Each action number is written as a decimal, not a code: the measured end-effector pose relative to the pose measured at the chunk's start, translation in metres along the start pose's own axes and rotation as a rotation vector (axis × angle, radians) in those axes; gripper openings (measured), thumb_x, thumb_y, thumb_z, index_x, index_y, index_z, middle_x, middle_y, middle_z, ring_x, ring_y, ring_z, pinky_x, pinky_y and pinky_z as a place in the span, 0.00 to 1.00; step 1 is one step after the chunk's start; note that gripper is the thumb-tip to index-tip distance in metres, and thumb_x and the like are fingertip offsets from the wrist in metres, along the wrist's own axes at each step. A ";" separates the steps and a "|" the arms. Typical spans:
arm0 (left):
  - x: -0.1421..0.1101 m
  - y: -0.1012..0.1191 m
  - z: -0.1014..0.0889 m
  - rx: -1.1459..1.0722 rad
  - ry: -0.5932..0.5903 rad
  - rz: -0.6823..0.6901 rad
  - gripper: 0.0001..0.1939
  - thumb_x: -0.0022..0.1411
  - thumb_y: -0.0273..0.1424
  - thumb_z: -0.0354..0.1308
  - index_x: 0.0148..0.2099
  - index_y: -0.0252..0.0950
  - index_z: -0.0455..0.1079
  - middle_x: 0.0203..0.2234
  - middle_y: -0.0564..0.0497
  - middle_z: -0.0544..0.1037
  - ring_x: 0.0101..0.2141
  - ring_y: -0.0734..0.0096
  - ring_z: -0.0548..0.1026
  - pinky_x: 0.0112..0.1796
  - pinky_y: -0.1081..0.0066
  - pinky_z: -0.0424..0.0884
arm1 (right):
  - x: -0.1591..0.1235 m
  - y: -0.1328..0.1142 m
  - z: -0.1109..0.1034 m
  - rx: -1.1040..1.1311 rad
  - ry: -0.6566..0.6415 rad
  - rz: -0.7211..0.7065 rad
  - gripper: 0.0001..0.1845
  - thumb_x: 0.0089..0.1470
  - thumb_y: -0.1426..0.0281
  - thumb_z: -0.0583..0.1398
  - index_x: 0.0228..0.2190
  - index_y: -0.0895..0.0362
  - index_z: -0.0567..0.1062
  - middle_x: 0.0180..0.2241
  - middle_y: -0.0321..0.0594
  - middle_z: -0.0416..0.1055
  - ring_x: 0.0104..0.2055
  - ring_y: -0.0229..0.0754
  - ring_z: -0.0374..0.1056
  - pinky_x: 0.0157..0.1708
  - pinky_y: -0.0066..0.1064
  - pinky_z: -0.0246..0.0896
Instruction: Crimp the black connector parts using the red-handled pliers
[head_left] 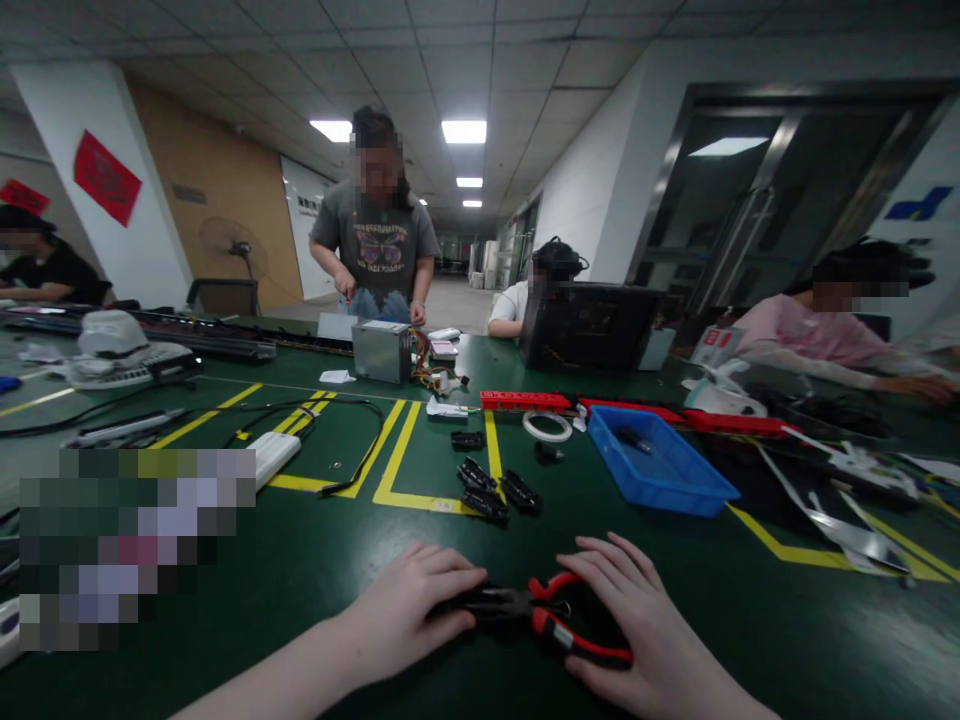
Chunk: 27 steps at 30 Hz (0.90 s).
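Observation:
My right hand [641, 625] is wrapped round the red and black handles of a pair of pliers [514, 602], which are spread apart. The jaws point left, toward my left hand [405, 610]. Between that hand's thumb and fingers is a small black part [474, 597], mostly covered, and the plier jaws meet it. Whether the jaws are closed on the part I cannot tell. Farther up the green table lie several small black parts [484, 503] in a loose group, with a short black piece [549, 453] beyond them.
A blue plastic tray [675, 492] with a dark item inside stands to the right. Beyond are a tape roll [547, 427], red strips [525, 401] and a metal power supply [381, 351]. A white power strip [274, 458] and cables lie left. Co-workers [375, 230] are around the table.

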<state>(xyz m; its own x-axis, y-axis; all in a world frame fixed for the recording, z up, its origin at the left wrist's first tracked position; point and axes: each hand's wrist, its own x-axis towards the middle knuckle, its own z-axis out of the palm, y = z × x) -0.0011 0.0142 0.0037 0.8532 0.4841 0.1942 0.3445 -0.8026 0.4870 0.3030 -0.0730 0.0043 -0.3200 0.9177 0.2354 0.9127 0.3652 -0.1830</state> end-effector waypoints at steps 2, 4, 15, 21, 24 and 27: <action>0.000 0.001 0.001 0.008 0.011 0.001 0.20 0.67 0.32 0.55 0.60 0.44 0.64 0.51 0.48 0.74 0.47 0.60 0.73 0.47 0.60 0.66 | 0.002 -0.005 -0.003 0.056 -0.043 0.057 0.37 0.46 0.50 0.63 0.56 0.50 0.69 0.56 0.46 0.69 0.63 0.57 0.57 0.63 0.59 0.43; 0.000 0.001 0.002 0.012 0.019 0.008 0.20 0.66 0.32 0.55 0.60 0.44 0.64 0.51 0.48 0.74 0.47 0.59 0.73 0.47 0.60 0.66 | 0.003 -0.008 -0.006 0.106 -0.078 0.088 0.38 0.46 0.50 0.63 0.57 0.50 0.68 0.57 0.47 0.67 0.63 0.58 0.57 0.64 0.59 0.42; 0.001 0.005 0.000 0.038 0.033 -0.002 0.19 0.65 0.35 0.56 0.58 0.45 0.66 0.49 0.50 0.75 0.47 0.61 0.73 0.47 0.62 0.64 | 0.006 -0.015 -0.013 0.201 -0.157 0.126 0.36 0.51 0.52 0.60 0.60 0.49 0.66 0.61 0.48 0.62 0.64 0.58 0.54 0.62 0.55 0.47; 0.001 0.006 0.002 0.031 0.045 -0.001 0.18 0.65 0.34 0.56 0.57 0.45 0.67 0.49 0.50 0.75 0.47 0.61 0.73 0.48 0.63 0.64 | 0.002 -0.018 -0.007 0.224 -0.067 0.141 0.35 0.49 0.58 0.62 0.59 0.49 0.67 0.61 0.47 0.62 0.63 0.56 0.55 0.62 0.52 0.49; 0.001 0.004 0.003 0.028 0.046 -0.001 0.18 0.65 0.35 0.56 0.57 0.46 0.67 0.49 0.50 0.75 0.47 0.61 0.73 0.49 0.62 0.64 | 0.003 -0.014 -0.009 0.245 -0.140 0.103 0.36 0.51 0.56 0.60 0.61 0.49 0.64 0.63 0.47 0.60 0.64 0.56 0.54 0.63 0.52 0.48; 0.000 0.004 0.003 0.034 0.047 0.000 0.18 0.65 0.34 0.56 0.57 0.46 0.67 0.49 0.50 0.75 0.47 0.62 0.73 0.49 0.62 0.64 | 0.004 -0.012 -0.015 0.251 -0.206 0.066 0.36 0.54 0.54 0.58 0.62 0.49 0.62 0.64 0.48 0.58 0.65 0.56 0.53 0.63 0.52 0.48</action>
<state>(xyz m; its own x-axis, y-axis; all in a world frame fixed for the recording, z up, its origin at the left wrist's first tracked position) 0.0020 0.0100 0.0028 0.8342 0.4992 0.2343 0.3584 -0.8137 0.4576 0.2944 -0.0756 0.0214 -0.3303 0.9436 0.0216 0.8503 0.3074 -0.4272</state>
